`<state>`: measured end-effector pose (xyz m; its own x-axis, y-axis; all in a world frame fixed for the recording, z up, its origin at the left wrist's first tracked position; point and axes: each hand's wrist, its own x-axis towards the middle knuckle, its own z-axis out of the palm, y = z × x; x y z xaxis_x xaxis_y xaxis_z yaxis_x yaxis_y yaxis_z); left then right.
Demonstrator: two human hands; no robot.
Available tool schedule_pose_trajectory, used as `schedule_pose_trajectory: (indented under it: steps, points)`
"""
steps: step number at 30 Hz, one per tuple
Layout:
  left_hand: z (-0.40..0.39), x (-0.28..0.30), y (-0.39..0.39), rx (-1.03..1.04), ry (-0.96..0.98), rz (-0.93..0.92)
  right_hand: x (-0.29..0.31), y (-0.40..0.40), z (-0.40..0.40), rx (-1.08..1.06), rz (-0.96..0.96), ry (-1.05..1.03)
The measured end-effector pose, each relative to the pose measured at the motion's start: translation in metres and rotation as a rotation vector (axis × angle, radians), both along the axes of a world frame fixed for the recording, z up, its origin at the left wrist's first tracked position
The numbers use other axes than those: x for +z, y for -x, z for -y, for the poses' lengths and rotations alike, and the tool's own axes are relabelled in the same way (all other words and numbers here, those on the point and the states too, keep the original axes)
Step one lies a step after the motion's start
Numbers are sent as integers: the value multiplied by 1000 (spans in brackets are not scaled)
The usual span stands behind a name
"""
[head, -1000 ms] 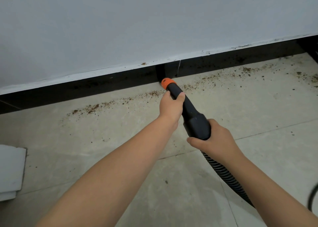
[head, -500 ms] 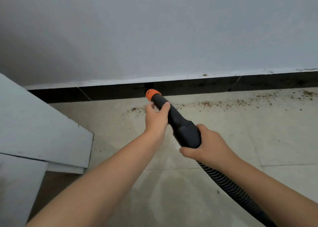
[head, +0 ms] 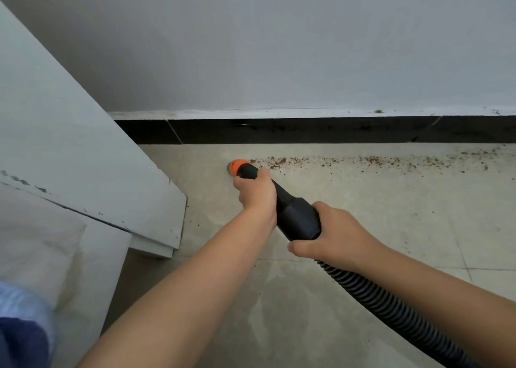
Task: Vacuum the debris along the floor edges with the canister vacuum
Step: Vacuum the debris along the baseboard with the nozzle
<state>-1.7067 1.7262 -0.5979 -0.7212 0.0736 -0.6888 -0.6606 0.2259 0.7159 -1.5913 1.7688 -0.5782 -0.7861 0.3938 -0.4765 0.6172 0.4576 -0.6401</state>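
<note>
Both hands hold the black nozzle (head: 282, 200), the left hand (head: 255, 191) wrapped near its orange tip (head: 236, 167) and the right hand (head: 332, 235) squeezing the fat end by the hose (head: 391, 309), so the sucking-up step looks under way (no bins or boxes show), and next the tip should slide right along the brown crumbs (head: 363, 161) by the black baseboard (head: 307, 130).

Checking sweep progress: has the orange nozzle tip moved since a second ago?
Yes. The orange nozzle tip has gone left along the black skirting.

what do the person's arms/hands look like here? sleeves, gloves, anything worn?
Left hand and right hand are bare: no gloves, rings, watch or bands visible. Both forearms are uncovered up to the frame edge, no sleeves in view. No markings visible.
</note>
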Motion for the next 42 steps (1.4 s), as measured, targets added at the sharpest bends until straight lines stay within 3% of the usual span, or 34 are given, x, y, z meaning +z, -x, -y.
schedule_pose_trajectory:
  steps: [24,42]
  points:
    - [-40,-18,-27,-266,-23,-97,-9,-39,-28,-142,-7,-28]
    - [-97,-20,-76,-456,-30,-56,1,-97,-76,-229,44,-75]
